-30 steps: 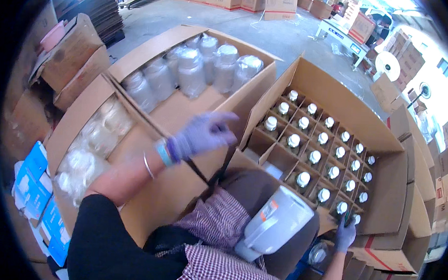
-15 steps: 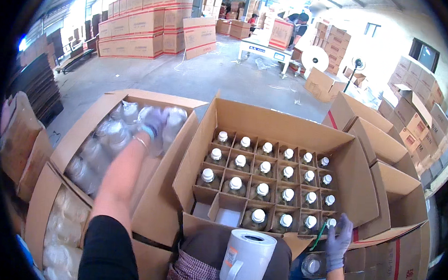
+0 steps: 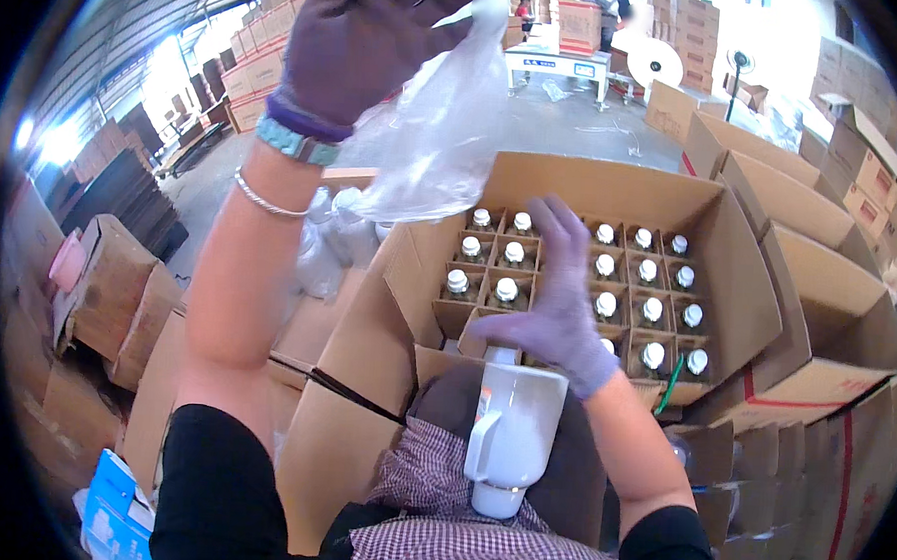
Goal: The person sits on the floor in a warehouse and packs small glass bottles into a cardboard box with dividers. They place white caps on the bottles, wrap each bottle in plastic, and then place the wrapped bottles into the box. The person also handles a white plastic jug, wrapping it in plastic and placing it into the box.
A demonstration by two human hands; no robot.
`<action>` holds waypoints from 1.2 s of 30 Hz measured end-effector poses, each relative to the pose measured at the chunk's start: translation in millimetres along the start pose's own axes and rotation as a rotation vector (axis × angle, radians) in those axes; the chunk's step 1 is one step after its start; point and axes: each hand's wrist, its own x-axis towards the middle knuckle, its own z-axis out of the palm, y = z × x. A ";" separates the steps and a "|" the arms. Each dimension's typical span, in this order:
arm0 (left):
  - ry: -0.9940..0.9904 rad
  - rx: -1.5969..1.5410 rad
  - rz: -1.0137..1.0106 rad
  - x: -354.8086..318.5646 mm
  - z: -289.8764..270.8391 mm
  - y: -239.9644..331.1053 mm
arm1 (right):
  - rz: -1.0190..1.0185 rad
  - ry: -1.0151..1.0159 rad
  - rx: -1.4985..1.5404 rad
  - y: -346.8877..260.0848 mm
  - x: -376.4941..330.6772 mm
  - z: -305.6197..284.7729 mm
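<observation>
My left hand (image 3: 363, 51), in a dark purple glove, is raised at the upper left with its fingers around the top of a clear plastic bag (image 3: 440, 130). The bag hangs over the gap between two cartons; whether anything is inside it I cannot make out. My right hand (image 3: 558, 295), in a paler purple glove, holds nothing, thumb and fingers spread above a divided carton (image 3: 613, 177). White-capped clear bottles (image 3: 605, 305) stand upright in that carton's cells. Plastic-wrapped clear bottles (image 3: 351, 226) lie in the open carton (image 3: 312, 319) to the left.
A white tumbler with a handle (image 3: 523, 413) rests at my lap. Open cartons (image 3: 819, 286) stand in a row at the right. Farther off are a table-like machine (image 3: 548, 64), a fan (image 3: 740, 61) and stacked boxes (image 3: 691, 50). Another person (image 3: 611, 5) is near the machine.
My left hand has risen from the left carton and now holds up a plastic bag. The right hand has moved left from the divided carton's near right corner. The view has shifted.
</observation>
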 end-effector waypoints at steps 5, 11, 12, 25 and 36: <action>-0.157 -0.158 -0.057 37.0 25.4 -56.4 | -0.020 0.377 -0.202 5.7 17.3 26.9; 0.602 1.250 0.392 -25.6 87.3 -119.5 | 0.606 0.478 0.579 65.1 28.9 -2.9; 0.685 1.566 0.460 -54.6 101.6 -142.4 | 0.665 0.489 0.756 63.6 27.6 -4.6; 1.047 0.723 -0.262 -193.6 6.5 -237.1 | 0.651 -0.014 0.401 99.4 -43.8 -22.9; 0.834 0.474 -0.159 -305.1 28.8 -326.4 | 0.729 -0.316 0.142 129.3 -211.7 -41.9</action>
